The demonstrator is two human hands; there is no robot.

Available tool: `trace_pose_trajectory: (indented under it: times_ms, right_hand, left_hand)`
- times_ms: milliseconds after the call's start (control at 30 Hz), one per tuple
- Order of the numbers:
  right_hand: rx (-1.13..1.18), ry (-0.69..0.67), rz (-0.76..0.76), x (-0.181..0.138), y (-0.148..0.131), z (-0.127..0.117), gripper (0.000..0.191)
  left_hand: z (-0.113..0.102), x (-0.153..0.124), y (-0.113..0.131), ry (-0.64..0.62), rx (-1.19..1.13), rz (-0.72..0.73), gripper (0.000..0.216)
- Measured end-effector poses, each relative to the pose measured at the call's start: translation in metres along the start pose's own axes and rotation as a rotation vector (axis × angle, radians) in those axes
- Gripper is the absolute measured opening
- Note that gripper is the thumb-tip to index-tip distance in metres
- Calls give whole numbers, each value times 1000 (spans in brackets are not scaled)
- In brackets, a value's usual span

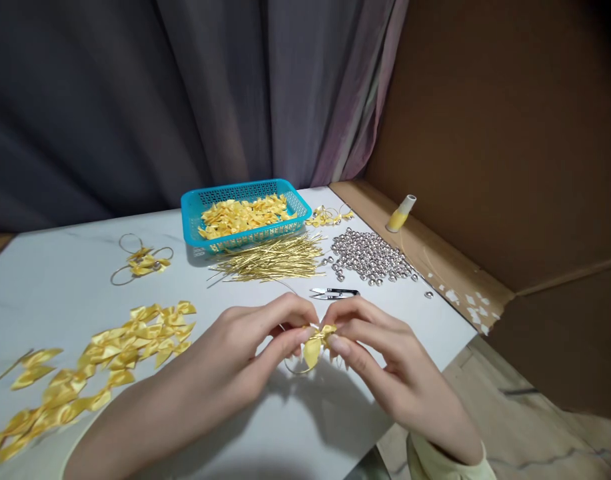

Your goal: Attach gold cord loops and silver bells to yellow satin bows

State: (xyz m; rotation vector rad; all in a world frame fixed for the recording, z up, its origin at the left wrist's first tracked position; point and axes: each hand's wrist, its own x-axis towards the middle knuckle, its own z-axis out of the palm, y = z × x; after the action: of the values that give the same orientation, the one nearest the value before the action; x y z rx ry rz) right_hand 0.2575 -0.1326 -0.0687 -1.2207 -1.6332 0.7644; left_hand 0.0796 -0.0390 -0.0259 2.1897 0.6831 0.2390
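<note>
Between my two hands, above the white table (225,427), is a yellow ribbon bow (312,352) with a gold cord looping below it. My left hand (272,333) pinches the bow's left side and the cord between thumb and fingers. From the other side, my right hand (370,340) pinches its right end with thumb and forefinger. The fingertips hide part of the bow's middle. Just beyond the hands lies a pair of thread snips (335,293) with black handles. Many loose yellow bows (120,343) are spread at the left of my left forearm.
A blue basket (185,223) of yellow bows stands at the back. Gold cord pieces (270,258) and small silver bells (370,255) are heaped before and beside it. Finished-looking bow loops (148,262) lie left. A yellow thread spool (401,215) stands near the cardboard wall (510,133).
</note>
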Motion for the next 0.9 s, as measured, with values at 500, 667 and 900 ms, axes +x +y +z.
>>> trace_pose_trajectory:
  times_ms: [500,667,900]
  right_hand:
    - [-68,141,-43,-12,2,14,17]
    - [-156,116,-86,-17,3,17,16]
    - [-245,80,-87,-18,5,20,15]
  left_hand:
    - [3,-10,-1,101,239,-21,24]
    - [5,-9,-7,54,250,107,14]
    - [11,-13,-9,113,329,174,15]
